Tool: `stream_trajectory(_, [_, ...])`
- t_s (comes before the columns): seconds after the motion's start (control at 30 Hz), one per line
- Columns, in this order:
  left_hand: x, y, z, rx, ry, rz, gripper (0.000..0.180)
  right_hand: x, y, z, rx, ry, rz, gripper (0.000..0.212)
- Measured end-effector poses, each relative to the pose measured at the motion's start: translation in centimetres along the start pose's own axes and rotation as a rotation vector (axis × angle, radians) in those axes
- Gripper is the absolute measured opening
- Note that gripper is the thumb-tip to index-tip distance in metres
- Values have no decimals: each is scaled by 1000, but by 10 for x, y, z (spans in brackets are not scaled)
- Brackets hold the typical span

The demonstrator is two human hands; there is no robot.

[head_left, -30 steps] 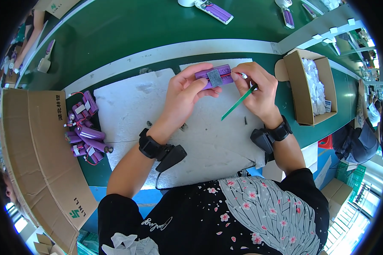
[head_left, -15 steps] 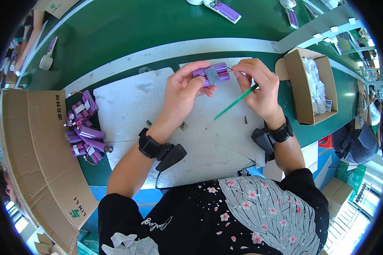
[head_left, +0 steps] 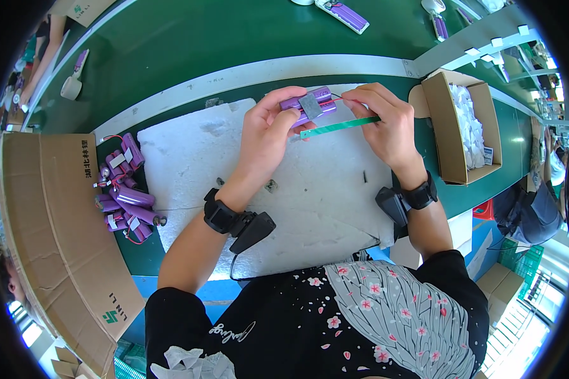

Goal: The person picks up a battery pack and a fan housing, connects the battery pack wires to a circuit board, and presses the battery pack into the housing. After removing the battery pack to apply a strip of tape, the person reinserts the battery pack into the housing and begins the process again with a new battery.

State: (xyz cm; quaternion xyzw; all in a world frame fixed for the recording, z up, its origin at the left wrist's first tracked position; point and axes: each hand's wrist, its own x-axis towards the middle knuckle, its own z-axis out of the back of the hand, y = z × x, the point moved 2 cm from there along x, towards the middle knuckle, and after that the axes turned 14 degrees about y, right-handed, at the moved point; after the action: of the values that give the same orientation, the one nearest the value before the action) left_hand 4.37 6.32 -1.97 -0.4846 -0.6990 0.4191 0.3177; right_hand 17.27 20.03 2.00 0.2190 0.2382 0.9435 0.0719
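Observation:
My left hand (head_left: 269, 126) is closed around a purple battery pack (head_left: 324, 110), two cells side by side with a grey patch (head_left: 310, 106) across them. Red and black wires run from the pack's right end to the fingertips of my right hand (head_left: 385, 120), which pinch them. The same hand also keeps hold of a thin green strip (head_left: 338, 127), which points left just below the pack. Both hands are above the white foam sheet (head_left: 316, 196). What the curled fingers of the right hand do inside the palm is hidden.
Several purple battery packs (head_left: 129, 196) lie piled at the left, beside a large cardboard box (head_left: 57, 221). An open carton (head_left: 452, 132) of white pieces stands at the right. Behind a pale rail (head_left: 265, 68), white devices with purple cells (head_left: 344, 16) sit on the green surface.
The green strip has swung up from a steep slant to nearly level, its broad face now showing. The battery pack has shifted slightly left. The devices beyond the rail have moved a little rightward.

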Motion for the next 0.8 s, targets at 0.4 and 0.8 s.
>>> stream_trajectory(0.4, [0, 3, 1, 47, 37, 5, 31, -1, 1, -4, 50, 3, -19, 13])
stream_trajectory(0.8, [2, 2, -1, 82, 26, 30, 31, -2, -1, -4, 73, 25, -68, 12])
